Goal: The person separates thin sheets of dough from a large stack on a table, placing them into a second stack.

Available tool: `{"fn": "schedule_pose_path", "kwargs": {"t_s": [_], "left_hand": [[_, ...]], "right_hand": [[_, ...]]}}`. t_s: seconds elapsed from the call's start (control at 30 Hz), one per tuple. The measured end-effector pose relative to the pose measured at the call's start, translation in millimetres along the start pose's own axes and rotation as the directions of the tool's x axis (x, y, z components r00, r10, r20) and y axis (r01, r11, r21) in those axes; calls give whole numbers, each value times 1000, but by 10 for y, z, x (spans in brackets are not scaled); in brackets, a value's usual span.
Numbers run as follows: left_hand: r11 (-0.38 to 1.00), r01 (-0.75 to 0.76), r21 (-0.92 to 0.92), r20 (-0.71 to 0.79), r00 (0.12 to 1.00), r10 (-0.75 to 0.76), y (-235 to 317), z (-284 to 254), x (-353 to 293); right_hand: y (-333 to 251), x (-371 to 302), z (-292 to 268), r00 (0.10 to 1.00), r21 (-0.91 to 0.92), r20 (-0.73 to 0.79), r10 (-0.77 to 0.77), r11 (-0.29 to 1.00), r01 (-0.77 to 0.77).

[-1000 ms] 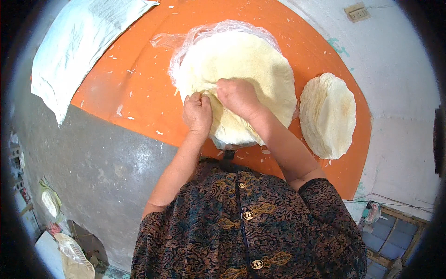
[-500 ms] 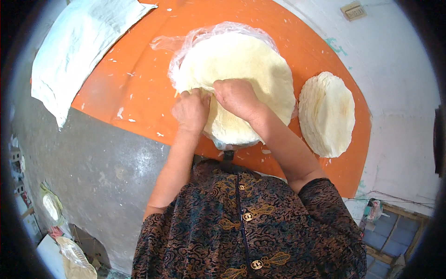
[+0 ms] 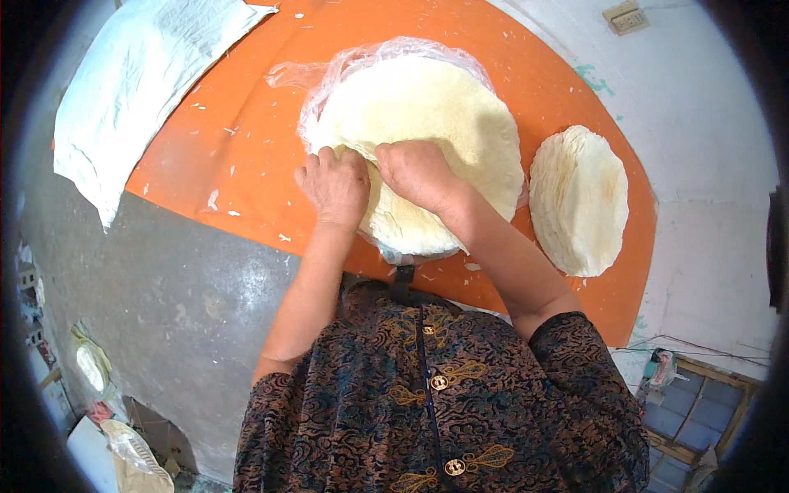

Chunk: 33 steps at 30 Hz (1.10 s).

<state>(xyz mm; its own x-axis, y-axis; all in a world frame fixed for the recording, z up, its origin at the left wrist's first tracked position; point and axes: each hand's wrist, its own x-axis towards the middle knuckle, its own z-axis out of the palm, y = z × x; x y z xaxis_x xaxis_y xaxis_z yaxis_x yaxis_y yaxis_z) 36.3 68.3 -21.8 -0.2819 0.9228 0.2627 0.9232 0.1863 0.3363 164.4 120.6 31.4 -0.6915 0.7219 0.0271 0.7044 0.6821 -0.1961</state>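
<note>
A stack of large, round, pale flatbreads (image 3: 436, 103) lies on crumpled clear plastic (image 3: 316, 107). On the stack's near left part, my left hand (image 3: 335, 185) has its fingers curled in, closed on the flatbread's edge. Close to its right, my right hand (image 3: 417, 171) is also closed, pinching the same flatbread with the knuckles up. The bread looks creased between the two hands, and both sets of fingertips are mostly hidden. To the right stands a second stack of thin flatbreads (image 3: 579, 201), apart from my hands.
An orange cloth (image 3: 246, 156) scattered with white crumbs lies under both stacks. A pale cloth (image 3: 144, 90) drapes over its far left edge. Grey floor (image 3: 197, 279) shows at left, and a white wall (image 3: 699, 107) rises at right.
My left hand has shifted slightly left and up, and its fingers look more tightly curled. My right hand has barely moved. Both stacks stay in place.
</note>
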Motion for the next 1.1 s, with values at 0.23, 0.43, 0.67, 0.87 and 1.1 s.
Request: {"fn": "schedule_pose_path", "kwargs": {"t_s": [0.23,0.43,0.67,0.87,1.1], "left_hand": [[1000,-16,-7,6,1000,16,-2,76,55],[998,-12,-68,-166,986,1,-24,72,-2],[989,-144,27,-150,978,147,-63,132,105],[988,-59,-141,-71,996,49,-8,199,53],[964,14,-264,-74,997,-35,-72,300,144]], "right_hand": [[-51,-53,74,998,46,-47,44,998,-42],[84,-142,86,974,321,-113,197,935,-152],[43,-80,90,990,207,-90,112,974,-91],[21,-99,149,989,117,-120,82,991,-68],[97,-245,-15,943,278,-231,240,945,-173]]}}
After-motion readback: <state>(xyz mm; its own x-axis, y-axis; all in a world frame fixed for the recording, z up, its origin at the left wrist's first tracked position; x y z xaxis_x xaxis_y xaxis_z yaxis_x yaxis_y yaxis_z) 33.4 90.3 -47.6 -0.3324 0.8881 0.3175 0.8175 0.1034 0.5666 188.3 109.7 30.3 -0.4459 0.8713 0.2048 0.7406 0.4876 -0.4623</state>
